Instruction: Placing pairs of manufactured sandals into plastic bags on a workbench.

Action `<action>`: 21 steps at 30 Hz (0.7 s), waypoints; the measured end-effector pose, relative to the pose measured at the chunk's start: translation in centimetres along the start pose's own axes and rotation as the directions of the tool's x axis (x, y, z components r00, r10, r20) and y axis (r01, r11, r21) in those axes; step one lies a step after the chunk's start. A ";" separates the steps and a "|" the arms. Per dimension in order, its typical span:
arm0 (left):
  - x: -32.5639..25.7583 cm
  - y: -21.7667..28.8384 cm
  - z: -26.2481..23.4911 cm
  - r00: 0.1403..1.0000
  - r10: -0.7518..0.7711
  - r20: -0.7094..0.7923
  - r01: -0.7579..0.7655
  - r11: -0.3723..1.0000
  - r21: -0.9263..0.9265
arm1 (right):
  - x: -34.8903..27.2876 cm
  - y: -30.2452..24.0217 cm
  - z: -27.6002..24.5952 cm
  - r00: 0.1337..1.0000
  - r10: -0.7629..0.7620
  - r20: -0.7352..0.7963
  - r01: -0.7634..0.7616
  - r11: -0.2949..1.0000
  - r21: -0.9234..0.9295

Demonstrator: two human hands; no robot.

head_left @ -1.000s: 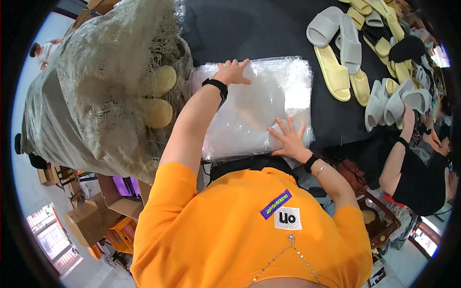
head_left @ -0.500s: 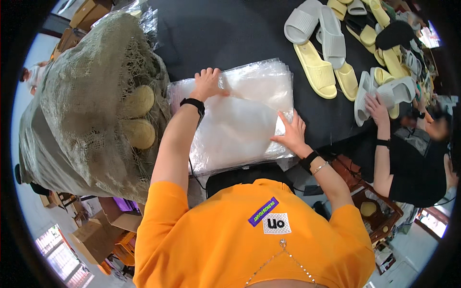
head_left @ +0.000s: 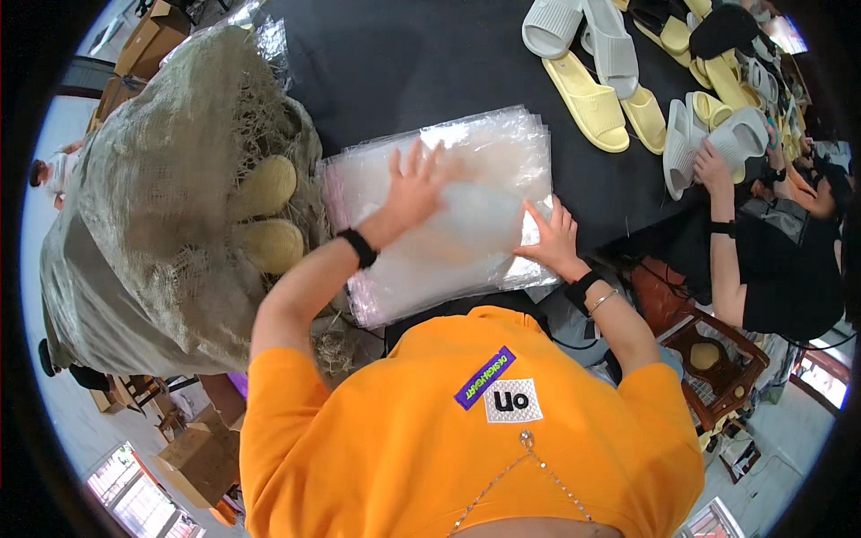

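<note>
A stack of clear plastic bags (head_left: 466,238) lies flat on the black table in front of me, its edges uneven. My left hand (head_left: 414,193) is spread over the stack's left half, fingers apart and slightly blurred; whether the palm presses on the top bag I cannot tell. At the right edge of the stack rests my right hand (head_left: 552,240), thumb and fingers stretched apart on the plastic. Neither hand grips anything.
Left of the stack bulges a woven sack (head_left: 152,206) with yellow slipper soles (head_left: 269,244) poking out. Grey and yellow slippers (head_left: 587,103) cover the back right. A co-worker's hand (head_left: 713,169) touches a grey slipper at the right. The table (head_left: 386,63) is black.
My left hand has slid from the stack's upper left edge down and right over its surface. The right hand stays at the right edge. My view has shifted slightly.
</note>
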State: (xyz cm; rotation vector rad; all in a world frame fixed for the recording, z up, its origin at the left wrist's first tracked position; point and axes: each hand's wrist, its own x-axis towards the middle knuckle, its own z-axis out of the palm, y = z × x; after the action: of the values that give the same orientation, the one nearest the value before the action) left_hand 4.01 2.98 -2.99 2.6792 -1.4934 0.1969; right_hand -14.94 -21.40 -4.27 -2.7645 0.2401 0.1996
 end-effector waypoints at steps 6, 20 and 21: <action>-9.3 6.3 -2.6 0.868 0.226 0.442 -0.124 0.961 -0.249 | 0.0 -1.6 -1.3 1.000 -0.026 0.014 0.028 0.984 -0.175; -9.6 6.4 -0.6 0.865 0.177 0.470 -0.034 0.954 -0.298 | -0.2 -0.8 -1.7 0.975 -0.154 -0.160 0.116 0.968 -0.223; -9.5 6.4 -0.6 0.857 0.179 0.484 -0.031 0.954 -0.299 | -0.7 -0.6 -1.9 0.961 -0.247 -0.124 0.211 0.945 -0.248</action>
State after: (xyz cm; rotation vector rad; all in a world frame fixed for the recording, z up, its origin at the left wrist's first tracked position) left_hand -6.41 7.73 -3.75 2.5220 -1.6352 -0.7236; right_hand -15.33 -21.44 -2.14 -3.0137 -0.0755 -0.0511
